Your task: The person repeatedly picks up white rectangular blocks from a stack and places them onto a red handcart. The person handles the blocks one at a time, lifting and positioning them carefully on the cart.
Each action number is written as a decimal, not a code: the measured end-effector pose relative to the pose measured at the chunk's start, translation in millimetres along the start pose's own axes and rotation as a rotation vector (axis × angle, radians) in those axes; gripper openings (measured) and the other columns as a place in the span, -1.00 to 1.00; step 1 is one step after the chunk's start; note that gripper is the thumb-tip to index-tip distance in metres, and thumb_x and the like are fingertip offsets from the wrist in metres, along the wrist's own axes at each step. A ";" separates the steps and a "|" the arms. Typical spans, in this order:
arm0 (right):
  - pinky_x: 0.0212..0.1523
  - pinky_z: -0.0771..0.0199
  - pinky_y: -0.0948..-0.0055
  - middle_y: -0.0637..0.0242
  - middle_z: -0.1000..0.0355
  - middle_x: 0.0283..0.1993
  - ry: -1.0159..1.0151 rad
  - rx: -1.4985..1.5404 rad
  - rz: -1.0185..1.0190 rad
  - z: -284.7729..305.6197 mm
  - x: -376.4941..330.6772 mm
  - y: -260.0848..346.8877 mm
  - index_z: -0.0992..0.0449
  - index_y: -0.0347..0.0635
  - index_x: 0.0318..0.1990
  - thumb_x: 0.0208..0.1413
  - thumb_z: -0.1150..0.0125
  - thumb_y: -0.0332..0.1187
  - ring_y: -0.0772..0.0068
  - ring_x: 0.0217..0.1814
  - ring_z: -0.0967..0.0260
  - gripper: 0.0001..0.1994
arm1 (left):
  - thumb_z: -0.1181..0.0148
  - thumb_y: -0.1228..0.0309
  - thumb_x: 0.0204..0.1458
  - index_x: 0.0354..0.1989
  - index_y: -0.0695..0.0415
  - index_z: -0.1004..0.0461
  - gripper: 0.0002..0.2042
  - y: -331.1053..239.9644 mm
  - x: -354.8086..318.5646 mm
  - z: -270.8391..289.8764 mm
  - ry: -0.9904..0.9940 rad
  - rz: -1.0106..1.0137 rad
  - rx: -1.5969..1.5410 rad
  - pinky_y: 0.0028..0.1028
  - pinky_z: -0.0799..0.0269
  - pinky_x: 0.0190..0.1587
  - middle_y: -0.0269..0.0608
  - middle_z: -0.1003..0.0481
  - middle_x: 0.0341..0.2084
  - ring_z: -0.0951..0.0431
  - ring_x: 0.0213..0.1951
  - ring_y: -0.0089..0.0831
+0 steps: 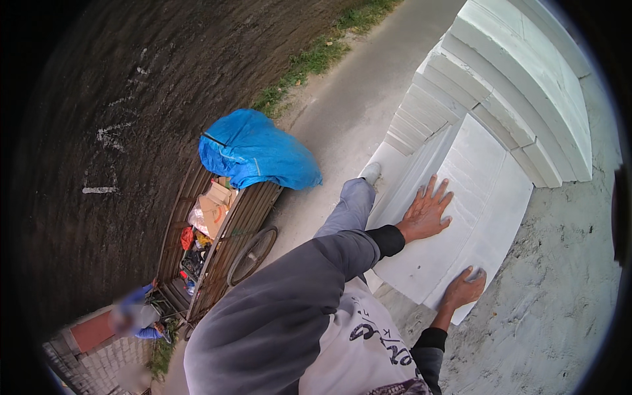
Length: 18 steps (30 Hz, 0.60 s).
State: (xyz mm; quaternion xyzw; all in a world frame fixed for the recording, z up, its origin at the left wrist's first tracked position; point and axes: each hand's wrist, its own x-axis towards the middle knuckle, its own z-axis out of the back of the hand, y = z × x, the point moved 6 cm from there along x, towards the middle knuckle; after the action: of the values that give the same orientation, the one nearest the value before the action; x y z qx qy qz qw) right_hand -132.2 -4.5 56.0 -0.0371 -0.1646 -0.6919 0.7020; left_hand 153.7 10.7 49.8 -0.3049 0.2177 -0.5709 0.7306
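White slab (490,178), under left grip (424,216), right grip (465,289) at edge

Two bare hands are in view, one left hand (423,216) and one right hand (463,288), and one broad white panel (484,191). The stacked white slabs (526,72) number several, too overlapped to count exactly. There are one cart (227,238), one blue tarp bundle (263,155), one white shoe (372,172) and at least one other person (141,316).

Fingers (431,188) on a white slab (464,224)
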 end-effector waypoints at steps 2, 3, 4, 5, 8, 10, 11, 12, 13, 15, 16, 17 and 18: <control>0.42 -0.09 0.02 0.04 -0.36 0.33 0.010 0.021 -0.032 0.9 0.7 0.6 -0.37 -0.26 0.28 0.34 -0.09 -0.03 -0.06 0.40 -0.22 -0.46 | -0.09 0.05 0.22 0.44 0.20 -0.18 -0.31 2.3 -1.2 -0.9 -0.001 0.000 0.000 0.23 0.11 0.46 0.20 0.13 0.51 0.34 0.54 0.25; 0.42 -0.09 0.02 0.04 -0.36 0.32 0.007 0.010 -0.046 0.2 0.0 0.0 -0.35 -0.27 0.30 0.35 -0.08 -0.03 -0.06 0.41 -0.21 -0.45 | -0.09 0.05 0.22 0.44 0.20 -0.18 -0.31 2.1 -0.9 -0.7 0.001 0.002 0.010 0.23 0.11 0.46 0.20 0.13 0.51 0.35 0.54 0.25; 0.43 -0.09 0.02 0.04 -0.36 0.32 0.003 -0.001 -0.060 -1.1 -1.1 -0.6 -0.33 -0.27 0.31 0.35 -0.08 -0.03 -0.05 0.41 -0.21 -0.44 | -0.09 0.05 0.22 0.44 0.20 -0.17 -0.31 1.9 -1.1 -0.5 0.004 0.004 0.019 0.23 0.12 0.46 0.21 0.13 0.51 0.35 0.54 0.25; 0.43 -0.08 0.02 0.05 -0.36 0.32 -0.002 -0.010 -0.075 -1.9 -1.4 -0.7 -0.31 -0.28 0.32 0.35 -0.07 -0.03 -0.05 0.42 -0.20 -0.43 | -0.08 0.05 0.22 0.44 0.20 -0.17 -0.31 2.3 -1.2 0.3 0.007 0.008 0.005 0.23 0.13 0.46 0.21 0.13 0.51 0.36 0.54 0.25; 0.44 -0.07 0.03 0.06 -0.35 0.34 0.019 -0.006 -0.087 -1.2 -2.0 0.2 -0.36 -0.30 0.30 0.35 -0.07 -0.03 -0.01 0.43 -0.19 -0.44 | -0.07 0.05 0.22 0.44 0.20 -0.17 -0.31 3.1 -3.2 3.1 0.018 0.014 -0.034 0.23 0.15 0.47 0.21 0.14 0.52 0.37 0.54 0.25; 0.45 -0.06 0.04 0.05 -0.34 0.35 0.002 -0.040 -0.010 -8.4 -2.8 -7.8 -0.41 -0.30 0.26 0.36 -0.07 -0.03 0.01 0.44 -0.19 -0.46 | -0.07 0.05 0.22 0.45 0.20 -0.16 -0.31 0.7 -3.2 4.4 0.030 0.009 -0.056 0.23 0.17 0.47 0.21 0.14 0.52 0.37 0.54 0.24; 0.45 -0.06 0.04 0.05 -0.34 0.36 -0.010 -0.055 0.027 -8.8 -2.6 -6.2 -0.43 -0.31 0.24 0.36 -0.07 -0.03 0.01 0.45 -0.18 -0.47 | -0.06 0.05 0.22 0.45 0.20 -0.17 -0.31 1.3 -2.8 3.4 0.026 0.009 -0.051 0.23 0.17 0.47 0.20 0.15 0.52 0.37 0.54 0.24; 0.46 -0.05 0.04 0.05 -0.34 0.36 -0.005 -0.051 0.033 -9.6 -3.1 -6.2 -0.45 -0.31 0.22 0.36 -0.07 -0.03 0.02 0.45 -0.18 -0.48 | -0.06 0.05 0.22 0.45 0.21 -0.17 -0.31 1.7 -2.7 2.2 0.023 0.009 -0.046 0.23 0.17 0.47 0.20 0.15 0.52 0.37 0.54 0.24; 0.46 -0.05 0.04 0.05 -0.34 0.36 0.000 -0.047 0.037 -9.9 -3.2 -6.2 -0.47 -0.31 0.21 0.36 -0.06 -0.03 0.02 0.45 -0.18 -0.49 | -0.06 0.05 0.22 0.45 0.21 -0.17 -0.31 2.6 -3.1 1.2 0.021 0.008 -0.042 0.22 0.18 0.48 0.20 0.15 0.52 0.37 0.54 0.24; 0.46 -0.05 0.04 0.05 -0.34 0.36 0.002 -0.053 0.036 -6.7 -2.9 -4.7 -0.48 -0.31 0.19 0.36 -0.07 -0.04 0.03 0.45 -0.18 -0.50 | -0.06 0.04 0.23 0.45 0.21 -0.17 -0.30 3.1 -0.8 -1.8 0.015 0.006 -0.031 0.22 0.16 0.47 0.21 0.14 0.52 0.36 0.54 0.25; 0.46 -0.04 0.03 0.05 -0.35 0.36 0.004 -0.056 0.040 -7.2 -1.8 -1.6 -0.48 -0.31 0.19 0.36 -0.07 -0.05 0.03 0.45 -0.18 -0.51 | -0.06 0.04 0.23 0.45 0.22 -0.16 -0.30 3.7 0.6 -3.3 0.014 0.003 -0.026 0.22 0.16 0.47 0.21 0.14 0.52 0.35 0.54 0.26; 0.46 -0.04 0.03 0.05 -0.35 0.35 0.001 -0.068 0.034 -5.3 -1.0 -2.0 -0.48 -0.31 0.19 0.36 -0.07 -0.06 0.03 0.45 -0.18 -0.51 | -0.06 0.04 0.23 0.45 0.22 -0.17 -0.30 2.8 2.0 -3.5 0.014 0.005 -0.006 0.22 0.14 0.46 0.22 0.13 0.52 0.34 0.54 0.27; 0.46 -0.05 0.03 0.05 -0.36 0.34 -0.009 -0.059 0.038 -2.9 -1.1 -0.2 -0.48 -0.31 0.18 0.35 -0.09 -0.07 0.02 0.45 -0.19 -0.53 | -0.06 0.05 0.23 0.44 0.22 -0.17 -0.31 3.1 2.6 -1.7 0.015 0.002 0.014 0.22 0.13 0.46 0.22 0.13 0.52 0.33 0.53 0.27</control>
State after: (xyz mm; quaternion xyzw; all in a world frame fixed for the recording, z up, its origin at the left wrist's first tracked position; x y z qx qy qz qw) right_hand -131.8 -4.3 53.0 -0.0642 -0.1465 -0.6827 0.7130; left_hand 155.4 8.4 46.5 -0.2955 0.2195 -0.5737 0.7317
